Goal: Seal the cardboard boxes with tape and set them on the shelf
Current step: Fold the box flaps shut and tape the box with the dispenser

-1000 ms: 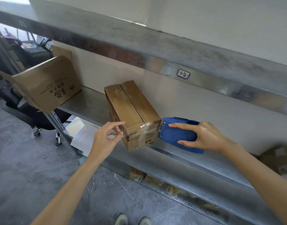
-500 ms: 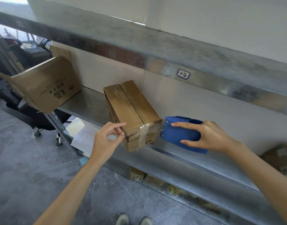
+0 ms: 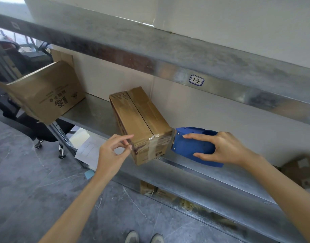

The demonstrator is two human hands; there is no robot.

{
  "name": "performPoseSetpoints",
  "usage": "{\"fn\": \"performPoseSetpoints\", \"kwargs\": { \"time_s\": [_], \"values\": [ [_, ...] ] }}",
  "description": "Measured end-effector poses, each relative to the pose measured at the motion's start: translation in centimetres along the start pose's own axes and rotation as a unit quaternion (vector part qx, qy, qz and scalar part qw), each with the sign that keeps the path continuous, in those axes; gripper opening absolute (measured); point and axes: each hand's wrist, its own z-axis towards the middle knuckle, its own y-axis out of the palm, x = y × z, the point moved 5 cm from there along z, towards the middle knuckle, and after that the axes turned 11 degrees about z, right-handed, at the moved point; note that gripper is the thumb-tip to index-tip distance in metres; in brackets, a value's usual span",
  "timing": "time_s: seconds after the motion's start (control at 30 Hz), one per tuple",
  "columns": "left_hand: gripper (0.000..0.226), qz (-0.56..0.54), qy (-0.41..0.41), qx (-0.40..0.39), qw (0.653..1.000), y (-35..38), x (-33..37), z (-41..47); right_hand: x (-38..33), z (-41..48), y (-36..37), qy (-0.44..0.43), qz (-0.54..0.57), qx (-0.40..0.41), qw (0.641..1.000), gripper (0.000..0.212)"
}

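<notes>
grey marbled floor [image 3: 28, 181] runs under a metal shelf [image 3: 91, 116] against a pale wall. the left hand [image 3: 110, 153] has its fingers [image 3: 123, 137] curved, forefinger and thumb tips lying against the near left edge of the small box [image 3: 142, 120]; whether they pinch anything i cannot tell. the right hand [image 3: 227, 148] grips a blue tape dispenser [image 3: 191, 146], fingers over its top and thumb underneath. its toothed edge meets the box's near right corner, where clear tape [image 3: 156, 142] crosses the near end. the box sits on the shelf, angled, its near corner jutting past the front lip. further left a bigger box [image 3: 45, 95] tilts over the shelf's end, its printed characters upside down and not readable. the beam above carries a handwritten label [image 3: 196, 80] reading "1-2". sheets of paper [image 3: 87, 146] lie below the shelf.
</notes>
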Motion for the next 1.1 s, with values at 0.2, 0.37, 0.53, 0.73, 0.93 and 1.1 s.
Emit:
{"fn": "performPoseSetpoints", "kwargs": {
  "time_s": [0.2,0.37,0.53,0.73,0.93,1.1],
  "values": [
    [0.038,-0.001,0.009,0.012,1.0,-0.3,-0.2,-0.1,-0.1,0.1,-0.1,-0.011,0.0,0.012,1.0,0.058],
    [0.039,-0.009,0.009,0.005,1.0,0.0,-0.5,0.0,-0.2,0.3,0.0,-0.005,0.009,0.008,1.0,0.059],
    [0.041,-0.011,0.005,-0.002,1.0,0.5,-1.0,0.3,0.1,0.6,0.4,0.008,0.012,0.004,1.0,0.064],
    [0.041,-0.022,-0.008,0.005,1.0,1.3,-1.2,0.3,0.4,0.8,0.7,0.028,0.001,0.022,0.999,0.068],
    [0.043,0.005,0.018,0.026,0.999,1.5,-0.6,0.4,0.3,1.1,1.0,0.026,0.002,0.0,1.0,0.076],
    [0.037,0.06,0.078,0.051,0.994,1.3,0.1,0.8,0.3,1.2,1.0,0.022,0.005,-0.001,1.0,0.07]
  ]
}}
